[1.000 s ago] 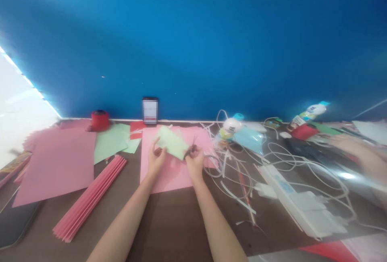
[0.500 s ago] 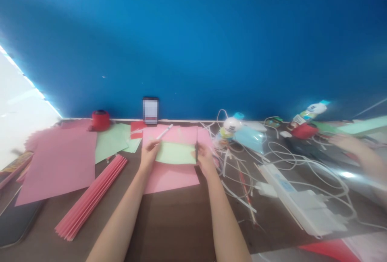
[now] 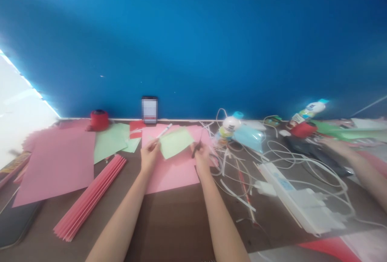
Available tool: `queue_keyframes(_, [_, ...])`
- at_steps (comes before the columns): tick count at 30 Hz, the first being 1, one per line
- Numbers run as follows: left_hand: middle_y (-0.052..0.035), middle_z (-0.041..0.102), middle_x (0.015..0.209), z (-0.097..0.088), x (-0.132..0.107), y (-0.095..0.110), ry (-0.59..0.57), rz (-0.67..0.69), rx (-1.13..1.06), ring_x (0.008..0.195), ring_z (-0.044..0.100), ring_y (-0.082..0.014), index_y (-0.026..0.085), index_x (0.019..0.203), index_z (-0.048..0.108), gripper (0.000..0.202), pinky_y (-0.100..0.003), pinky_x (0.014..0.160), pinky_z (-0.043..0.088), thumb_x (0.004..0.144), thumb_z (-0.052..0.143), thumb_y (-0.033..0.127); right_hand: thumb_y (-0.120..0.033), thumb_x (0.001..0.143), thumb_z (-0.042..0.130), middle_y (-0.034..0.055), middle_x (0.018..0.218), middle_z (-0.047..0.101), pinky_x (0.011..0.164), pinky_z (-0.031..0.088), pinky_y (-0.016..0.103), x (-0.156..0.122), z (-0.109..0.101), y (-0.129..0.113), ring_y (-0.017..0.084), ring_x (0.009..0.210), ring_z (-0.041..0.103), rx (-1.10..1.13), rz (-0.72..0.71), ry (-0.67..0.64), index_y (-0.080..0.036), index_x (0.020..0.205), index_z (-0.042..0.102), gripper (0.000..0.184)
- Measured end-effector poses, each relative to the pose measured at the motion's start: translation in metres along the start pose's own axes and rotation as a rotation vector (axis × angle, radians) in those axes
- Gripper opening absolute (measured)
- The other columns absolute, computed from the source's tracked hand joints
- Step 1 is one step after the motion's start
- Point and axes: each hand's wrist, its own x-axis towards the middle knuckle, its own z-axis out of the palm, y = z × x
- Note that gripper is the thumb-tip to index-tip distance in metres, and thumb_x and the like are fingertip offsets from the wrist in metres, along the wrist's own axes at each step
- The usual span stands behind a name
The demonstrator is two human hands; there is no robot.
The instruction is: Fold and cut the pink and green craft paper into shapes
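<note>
My left hand (image 3: 149,155) pinches the left edge of a small light green paper piece (image 3: 175,142) and holds it above a pink sheet (image 3: 173,171) on the brown table. My right hand (image 3: 202,155) is closed round dark scissors (image 3: 196,148), whose blades sit at the green piece's right edge. A white pen or strip (image 3: 163,131) lies just beyond my left hand.
A large pink sheet (image 3: 56,163), a pleated pink fan (image 3: 90,195), green sheets (image 3: 110,143) and a red tape roll (image 3: 99,119) lie left. A phone (image 3: 149,109) leans on the blue wall. Glue bottles (image 3: 230,125), white cables, paper strips and a power strip (image 3: 299,203) crowd the right, where another person's arm (image 3: 356,163) reaches in.
The green piece has tilted, its right end now raised. My right hand with the scissors shifted slightly along its right edge. The other person's arm moved on the right.
</note>
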Motion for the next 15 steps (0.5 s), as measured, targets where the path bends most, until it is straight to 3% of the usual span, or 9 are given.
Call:
queue_keyframes(4, [-0.0101,0.067,0.097,0.007,-0.010,0.008,-0.067,0.008,0.013,0.092,0.061,-0.0240,0.015,0.099,0.065,0.034,-0.036,0.082,0.047,0.067,0.065,0.029,-0.032,0.059,0.069,0.0039,0.089,0.061,0.071,0.050,0.032,-0.016,0.011,-0.001,0.019,0.083,0.061,0.057,-0.009,-0.068,-0.020,0.087,0.044,0.040])
queue_keyframes(9, [-0.0070,0.066,0.091,0.015,-0.012,0.006,-0.118,0.029,0.006,0.088,0.062,-0.0213,0.015,0.084,0.063,0.020,-0.034,0.080,0.047,0.068,0.062,0.028,-0.028,0.060,0.065,0.0044,0.092,0.058,0.061,0.050,0.028,-0.028,0.018,0.005,0.017,0.075,0.061,-0.008,-0.005,-0.144,-0.020,0.094,0.042,0.042])
queue_keyframes(15, [-0.0028,0.061,0.086,0.014,-0.009,0.001,-0.138,0.061,-0.045,0.083,0.061,-0.0169,0.018,0.075,0.053,0.014,-0.030,0.076,0.047,0.067,0.061,0.027,-0.022,0.060,0.059,0.0051,0.095,0.057,0.070,0.049,0.030,-0.022,0.012,0.006,0.017,0.079,0.060,-0.038,-0.110,-0.154,-0.019,0.096,0.045,0.039])
